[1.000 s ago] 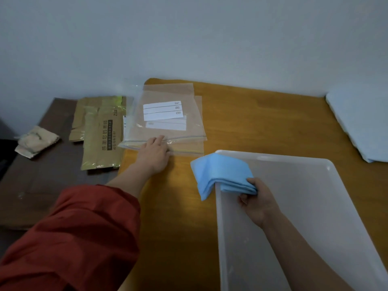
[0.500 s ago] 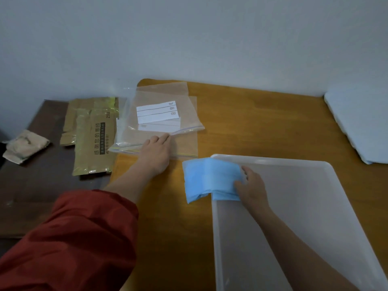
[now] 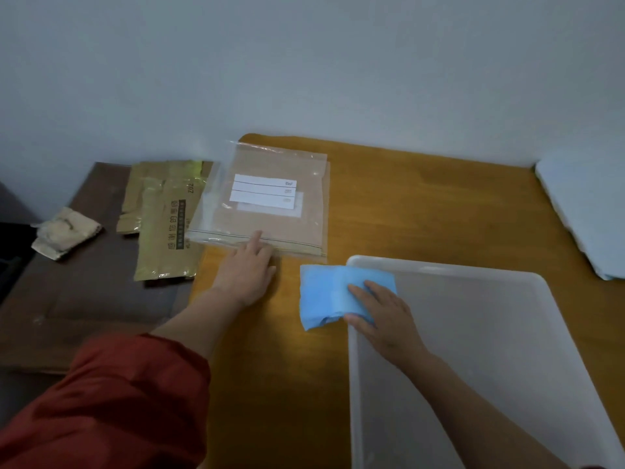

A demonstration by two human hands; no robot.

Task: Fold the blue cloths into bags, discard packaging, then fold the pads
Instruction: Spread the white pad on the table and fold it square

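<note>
You are holding a soft, light cloth (image 3: 324, 292) beside slick bags (image 3: 270, 218).
The table (image 3: 422, 204) is giving room between them; the bin (image 3: 439, 267) corner is propping the cloth, your right hand (image 3: 382, 313) pinching its fold; your left hand (image 3: 245, 275), forefinger out, is pressing the top bag's zip edge.

We see a plain, pale grey-blue wall (image 3: 304, 62) filling the whole upper half of the frame, matte and evenly toned. Against it, from the centre to the right edge, stands a table (image 3: 422, 204) with a warm orange-brown wooden top, its far left corner rounded. Just beside it, at centre left, lies a darker brown surface (image 3: 84, 299) that looks lower than the table and also reaches back to the wall. At the far left edge we find a dark, shadowed patch (image 3: 13, 238) that we cannot make out. The light is soft, dim and even, casting only faint shadows.
</note>
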